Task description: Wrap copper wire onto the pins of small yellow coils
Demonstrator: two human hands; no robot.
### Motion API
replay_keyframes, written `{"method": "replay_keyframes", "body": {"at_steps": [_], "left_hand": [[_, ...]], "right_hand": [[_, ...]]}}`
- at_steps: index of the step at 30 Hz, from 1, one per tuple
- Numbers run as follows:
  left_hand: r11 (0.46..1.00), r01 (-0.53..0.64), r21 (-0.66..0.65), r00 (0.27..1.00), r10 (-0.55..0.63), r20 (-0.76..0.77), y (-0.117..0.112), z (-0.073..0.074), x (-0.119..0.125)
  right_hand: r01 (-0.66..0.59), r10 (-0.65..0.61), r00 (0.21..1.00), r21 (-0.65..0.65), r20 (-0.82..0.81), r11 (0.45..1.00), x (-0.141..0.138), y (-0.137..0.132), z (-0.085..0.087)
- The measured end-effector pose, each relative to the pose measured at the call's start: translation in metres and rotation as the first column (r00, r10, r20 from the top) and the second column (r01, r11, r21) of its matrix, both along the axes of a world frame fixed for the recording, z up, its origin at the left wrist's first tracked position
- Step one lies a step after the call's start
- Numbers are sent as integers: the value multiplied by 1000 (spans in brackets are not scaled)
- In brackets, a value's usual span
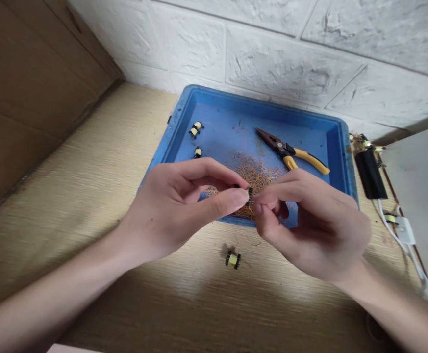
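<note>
Between thumb and index finger, my left hand pinches a small black transformer coil, its pins facing right. My right hand has thumb and index fingertips pressed together right beside those pins. Whatever those fingertips hold is too small to make out. Both hands are over the front part of a blue tray, where a heap of thin copper-coloured wire clippings lies. Below the hands, another coil with yellow tape rests on the table, thin wires sticking out.
Pliers with yellow-black handles lie in the tray. Several taped coils sit at its left side. To the right are a black cylinder-like object, a white cable with a connector and more coils. A white brick-pattern wall stands behind.
</note>
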State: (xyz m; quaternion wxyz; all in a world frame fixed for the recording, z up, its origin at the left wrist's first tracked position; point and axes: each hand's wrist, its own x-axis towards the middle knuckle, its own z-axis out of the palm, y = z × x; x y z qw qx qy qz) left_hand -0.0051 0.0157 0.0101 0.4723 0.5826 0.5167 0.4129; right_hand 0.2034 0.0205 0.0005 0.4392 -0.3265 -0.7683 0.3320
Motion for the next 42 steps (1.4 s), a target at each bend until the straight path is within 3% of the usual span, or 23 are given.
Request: {"method": "replay_keyframes", "body": {"at_steps": [9,16,24,36,42], "left_hand": [[999,-33,-3,999,33,9,-1,1,2],[998,-69,-1,997,69,25,0,0,2],[998,-62,-12,992,63,105,0,-1,2],[998,-40,40,999,39,23,-2,1,2],[996,-33,77,999,33,4,-2,0,2]], "right_hand": [[-9,4,996,56,87,998,0,0,3],[-15,16,1000,-77,11,997,-1,0,0],[10,-9,1000,-90,4,996,-1,0,1],[-115,104,993,-229,-58,967,3,6,7],[-113,102,993,-252,-55,961,4,7,6]]}}
